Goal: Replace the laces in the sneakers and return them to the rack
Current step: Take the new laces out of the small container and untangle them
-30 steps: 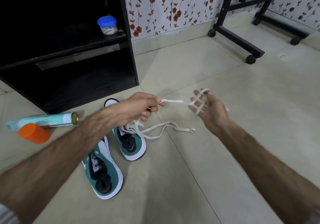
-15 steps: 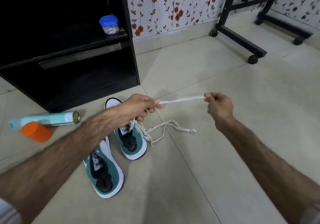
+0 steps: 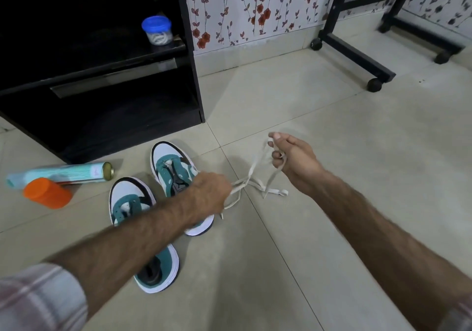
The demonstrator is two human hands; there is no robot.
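White lace [image 3: 251, 177] strung between both hands, sagging in loose loops just above the tiled floor [image 3: 319, 116], free ends trailing toward 3 o'clock. Left hand [image 3: 209, 195] at centre of view, knuckles up, fingers curled round one stretch of the lace, held over the heel of the farther sneaker [image 3: 176, 169]. Right hand [image 3: 293, 159] at 2 o'clock from the left, fingers bent and pinching the other stretch, a turn of lace looped over them. Two teal-and-white sneakers on the floor, toes pointing to 12 o'clock, eyelets bare; nearer sneaker [image 3: 132, 203] at 8 o'clock from the left hand, partly hidden under the left forearm. At 9 o'clock, lying on the floor: a pale blue spray can [image 3: 63, 173] and an orange-capped container [image 3: 47, 192], touching. Black rack [image 3: 194, 75] at 11 o'clock, a small blue-lidded jar [image 3: 156, 30] on its upper shelf. Black wheeled frame [image 3: 357, 57] at 1 o'clock against floral wallpaper [image 3: 255, 8]. Checked sleeve [image 3: 38, 300] at 7 o'clock.
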